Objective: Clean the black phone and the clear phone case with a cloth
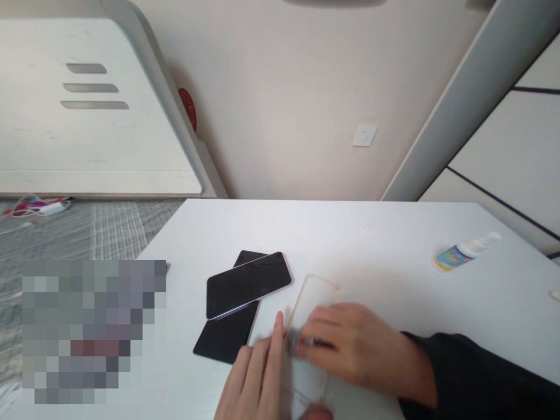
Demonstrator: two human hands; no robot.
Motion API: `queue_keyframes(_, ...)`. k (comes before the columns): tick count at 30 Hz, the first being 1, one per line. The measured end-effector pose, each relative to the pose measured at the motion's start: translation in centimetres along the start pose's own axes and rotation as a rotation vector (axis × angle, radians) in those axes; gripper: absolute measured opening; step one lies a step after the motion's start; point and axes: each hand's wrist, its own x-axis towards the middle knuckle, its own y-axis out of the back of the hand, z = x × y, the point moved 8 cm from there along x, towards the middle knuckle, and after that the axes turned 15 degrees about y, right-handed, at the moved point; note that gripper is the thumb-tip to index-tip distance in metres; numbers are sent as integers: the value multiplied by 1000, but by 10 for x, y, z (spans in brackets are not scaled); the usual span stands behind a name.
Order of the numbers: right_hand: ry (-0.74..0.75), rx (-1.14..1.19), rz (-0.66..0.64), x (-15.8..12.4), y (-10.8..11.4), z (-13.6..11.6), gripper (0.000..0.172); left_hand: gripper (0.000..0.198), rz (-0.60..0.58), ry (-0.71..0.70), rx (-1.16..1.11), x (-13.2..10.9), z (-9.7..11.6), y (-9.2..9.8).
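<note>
A clear phone case lies flat on the white table in front of me. My left hand holds it at its left and near edges, fingers stretched along the side and the thumb at the near end. Over the middle of the case, my right hand is closed and smeared by motion. Under its fingertips shows a small dark grey thing, too blurred to name. Left of the case, a phone with a black screen rests across a flat black rectangular object.
A small white spray bottle with a coloured label lies on its side at the right. A pixelated patch hides the table's left side. Beyond the table are a wall with a socket and, at left, a bed with cables.
</note>
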Motion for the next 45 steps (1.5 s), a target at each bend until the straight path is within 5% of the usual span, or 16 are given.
queue_keyframes(4, -137, -168, -36, -7, 4, 19, 17, 111, -3, 51, -28, 1, -3, 2)
queue_keyframes(9, 1, 37, -28, 0, -4, -3, 13, 106, 50, -41, 28, 3, 6, 5)
queue_keyframes(14, -149, -117, -38, -9, 3, 21, 13, 110, 24, 49, 1, 7, 1, 6)
queue_keyframes(19, 25, 36, -36, 1, -1, -2, 16, 104, 114, -46, 27, 7, 10, 14)
queue_keyframes(24, -98, -136, -56, -7, 5, 18, 13, 108, 25, 56, -4, 8, 3, 9)
queue_keyframes(30, 51, -3, -43, 3, 1, -1, 15, 102, 88, -17, 31, 9, 9, 13)
queue_keyframes(34, -54, -185, -87, -4, 5, 17, 16, 104, 34, 40, 18, 10, 7, 12)
queue_keyframes(39, 15, 6, -55, 1, -1, 2, 15, 106, 96, -31, 52, 8, 15, 15)
queue_keyframes(45, -127, -182, -86, -7, 3, 19, 17, 103, 58, 19, 38, 11, 11, 11)
